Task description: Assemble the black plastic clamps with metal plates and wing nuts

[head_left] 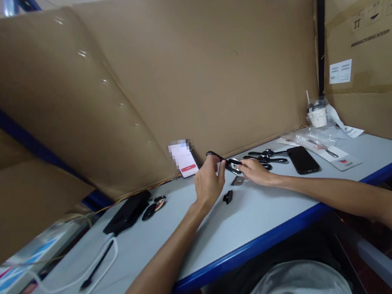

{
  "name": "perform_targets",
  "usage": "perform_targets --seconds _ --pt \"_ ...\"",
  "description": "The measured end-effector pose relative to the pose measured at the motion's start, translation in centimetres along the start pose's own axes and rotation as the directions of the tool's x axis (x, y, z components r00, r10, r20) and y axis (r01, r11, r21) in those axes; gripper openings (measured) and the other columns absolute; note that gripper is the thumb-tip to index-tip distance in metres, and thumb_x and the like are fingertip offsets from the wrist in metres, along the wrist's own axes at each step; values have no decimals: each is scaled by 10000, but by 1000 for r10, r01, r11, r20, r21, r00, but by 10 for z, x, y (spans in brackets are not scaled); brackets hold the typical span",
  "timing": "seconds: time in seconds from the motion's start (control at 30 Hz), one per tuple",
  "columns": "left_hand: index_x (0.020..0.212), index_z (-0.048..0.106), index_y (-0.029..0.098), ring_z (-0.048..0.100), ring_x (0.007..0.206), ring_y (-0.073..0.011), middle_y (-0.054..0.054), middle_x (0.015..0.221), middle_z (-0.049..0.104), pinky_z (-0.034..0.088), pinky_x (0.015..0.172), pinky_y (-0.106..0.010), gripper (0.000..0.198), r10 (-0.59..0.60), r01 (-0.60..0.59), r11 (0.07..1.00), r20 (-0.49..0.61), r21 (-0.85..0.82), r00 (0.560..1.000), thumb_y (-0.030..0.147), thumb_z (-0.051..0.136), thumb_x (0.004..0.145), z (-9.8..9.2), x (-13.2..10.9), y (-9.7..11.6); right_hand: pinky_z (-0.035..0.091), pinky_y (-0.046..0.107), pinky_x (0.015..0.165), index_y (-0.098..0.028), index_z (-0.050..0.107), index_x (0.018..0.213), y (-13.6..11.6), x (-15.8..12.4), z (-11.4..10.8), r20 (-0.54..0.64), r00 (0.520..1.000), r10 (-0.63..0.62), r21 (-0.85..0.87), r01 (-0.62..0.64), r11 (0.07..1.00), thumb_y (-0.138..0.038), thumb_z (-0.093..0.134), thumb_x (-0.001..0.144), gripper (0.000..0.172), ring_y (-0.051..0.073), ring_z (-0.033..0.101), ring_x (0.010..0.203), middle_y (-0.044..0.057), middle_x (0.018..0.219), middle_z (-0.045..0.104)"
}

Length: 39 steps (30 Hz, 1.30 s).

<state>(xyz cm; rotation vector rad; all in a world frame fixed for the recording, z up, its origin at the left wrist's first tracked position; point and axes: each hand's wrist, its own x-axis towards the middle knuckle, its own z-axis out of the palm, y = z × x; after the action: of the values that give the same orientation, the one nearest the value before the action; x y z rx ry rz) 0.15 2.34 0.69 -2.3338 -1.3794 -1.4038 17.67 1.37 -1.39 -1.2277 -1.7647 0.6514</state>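
Note:
Above the table, my left hand (208,180) is closed on a slim tool (235,162) with a curved black handle and a shiny silver metal part. From the other side, my right hand (256,172) pinches the metal end of the same tool. Its exact kind is too small to make out. Below my hands lie a small dark grey square (238,180) and a small black clip-like piece (228,196). Several similar black-handled tools (267,157) lie behind and beside my right hand, partly hidden by it.
A lit phone (186,161) leans on the cardboard wall (206,67). A dark phone (303,159), packaging (329,150) and a bagged cup (318,116) are on the right. To the left are a black case (128,213), key fobs (149,211) and a white cable (113,250).

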Motion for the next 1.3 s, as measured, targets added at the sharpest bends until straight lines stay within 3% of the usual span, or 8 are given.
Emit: perform_targets --seconds 0.1,0.2,0.57,0.67,0.8,0.9,1.03,1.3 --pt "1105 650 210 584 976 -249 -110 1061 649 446 826 -361 238 323 -333 936 101 111 941 338 486 988 -10 5 -3 338 237 631 -154 605 749 -2 -1 -3 29 997 -72 -133 75 988 -225 502 995 275 143 564 669 2 629 588" --pt "1096 678 216 543 999 -261 -119 1104 652 433 860 -395 252 480 -518 845 241 131 844 284 453 1006 -10 9 -4 338 246 666 -136 656 822 -4 -2 -4 55 992 -115 -211 124 970 -213 505 1004 249 160 588 741 39 735 656" --pt "956 673 185 538 909 -256 -103 939 646 416 764 -385 195 510 -595 779 351 197 785 210 481 982 -6 12 -5 320 242 610 -159 589 736 5 -1 -2 117 985 -129 -141 145 979 -158 560 953 219 141 530 641 -9 627 571" --pt "898 674 187 552 876 -233 -91 904 629 442 766 -365 177 435 -456 883 165 115 885 218 510 959 -8 16 -11 311 245 597 -178 521 695 8 1 -1 92 991 -96 -99 105 989 -158 533 954 260 138 515 612 -19 602 538" --pt "842 634 184 549 696 -157 -25 782 602 432 636 -285 145 20 -46 980 -133 -194 991 320 606 885 -11 21 -15 300 238 566 -200 443 677 14 7 2 16 1000 -18 41 17 999 -167 485 965 293 123 481 555 -36 568 499" --pt "803 530 195 527 511 -123 28 604 579 406 512 -250 253 -190 187 814 51 -549 980 422 637 834 -7 19 -10 294 227 548 -205 427 684 18 10 3 -10 1000 25 146 -23 989 -185 468 968 287 108 455 518 -52 541 464" --pt "799 470 204 612 463 -157 5 574 643 446 457 -253 401 -225 370 621 295 -691 929 518 714 748 3 10 5 285 218 530 -201 448 709 21 10 5 -32 999 36 197 -29 980 -216 455 966 258 102 440 507 -57 533 453" --pt "809 439 211 615 408 -167 9 549 654 421 378 -227 478 -257 425 584 340 -691 905 548 755 685 16 -1 12 311 236 567 -203 445 683 16 3 6 -50 996 -79 126 84 988 -233 398 1000 321 120 483 566 -28 565 505"
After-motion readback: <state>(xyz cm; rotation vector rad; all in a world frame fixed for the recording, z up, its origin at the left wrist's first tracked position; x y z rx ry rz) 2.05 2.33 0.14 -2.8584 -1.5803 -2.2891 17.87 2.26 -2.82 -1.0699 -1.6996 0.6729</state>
